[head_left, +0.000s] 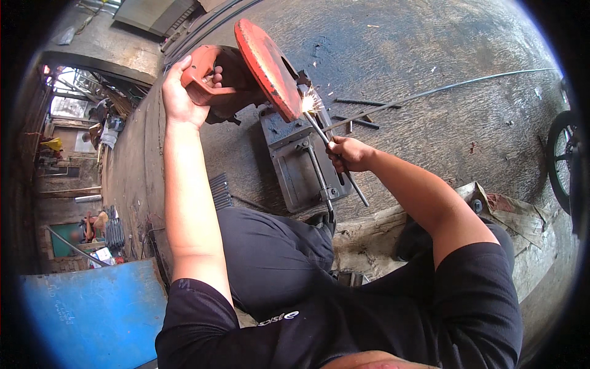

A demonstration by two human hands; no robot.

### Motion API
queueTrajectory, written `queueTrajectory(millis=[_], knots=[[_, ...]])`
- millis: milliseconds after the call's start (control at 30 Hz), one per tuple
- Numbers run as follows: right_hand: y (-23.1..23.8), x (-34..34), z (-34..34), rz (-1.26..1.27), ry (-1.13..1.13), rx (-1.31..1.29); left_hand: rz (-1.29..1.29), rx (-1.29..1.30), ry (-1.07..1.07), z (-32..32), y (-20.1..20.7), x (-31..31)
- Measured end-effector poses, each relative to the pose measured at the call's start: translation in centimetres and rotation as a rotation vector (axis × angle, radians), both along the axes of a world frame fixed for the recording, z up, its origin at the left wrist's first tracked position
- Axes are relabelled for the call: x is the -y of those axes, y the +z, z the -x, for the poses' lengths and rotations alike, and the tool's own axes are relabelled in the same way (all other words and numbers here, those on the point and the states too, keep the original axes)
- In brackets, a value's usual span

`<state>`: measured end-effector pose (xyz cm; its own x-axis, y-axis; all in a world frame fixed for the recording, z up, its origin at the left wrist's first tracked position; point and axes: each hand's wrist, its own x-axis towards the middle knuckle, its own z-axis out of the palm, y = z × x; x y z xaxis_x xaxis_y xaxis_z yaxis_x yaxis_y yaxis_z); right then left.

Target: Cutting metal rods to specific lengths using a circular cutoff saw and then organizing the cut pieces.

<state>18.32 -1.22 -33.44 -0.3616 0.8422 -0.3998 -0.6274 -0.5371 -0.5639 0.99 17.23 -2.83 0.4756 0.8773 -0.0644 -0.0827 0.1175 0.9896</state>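
Observation:
A cut-off saw with a worn red-orange disc guard (267, 69) stands on the floor in front of me. My left hand (186, 98) is wrapped round its orange handle (206, 85). Bright sparks (312, 102) fly at the lower edge of the guard, where the end of a thin metal rod (357, 188) meets the saw. Gripping that rod, my right hand (349, 154) sits over the right side of the grey saw base (296, 178). The base carries a clamp screw (316, 163). Behind the guard, the cutting disc is mostly hidden.
A long thin rod (442, 90) runs off to the right, near short dark rods (369, 103). Several cut rods (220, 190) lie by my left knee. A wheel (559, 154) is far right, a blue panel (92, 313) lower left. Another person (92, 227) is farther left.

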Motion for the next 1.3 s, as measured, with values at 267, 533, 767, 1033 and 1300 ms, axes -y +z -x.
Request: queueTrajectory(millis=[267,533,767,1033,1300], knots=[[-0.3,-0.2,0.3,-0.006,-0.043,0.062,-0.027,0.011,-0.012,0.0,-0.1,0.0],[-0.5,-0.2,0.3,0.014,-0.071,0.112,-0.012,0.0,-0.009,0.1,0.0,-0.1],[-0.8,-0.5,0.3,-0.003,-0.082,0.113,-0.025,0.02,-0.004,0.0,-0.1,-0.1],[-1.0,-0.7,0.5,-0.05,-0.152,0.319,-0.016,0.002,-0.021,0.2,-0.1,-0.3],[-1.1,-0.7,0.5,-0.096,-0.217,0.427,0.005,0.012,0.002,0.1,0.0,0.0]])
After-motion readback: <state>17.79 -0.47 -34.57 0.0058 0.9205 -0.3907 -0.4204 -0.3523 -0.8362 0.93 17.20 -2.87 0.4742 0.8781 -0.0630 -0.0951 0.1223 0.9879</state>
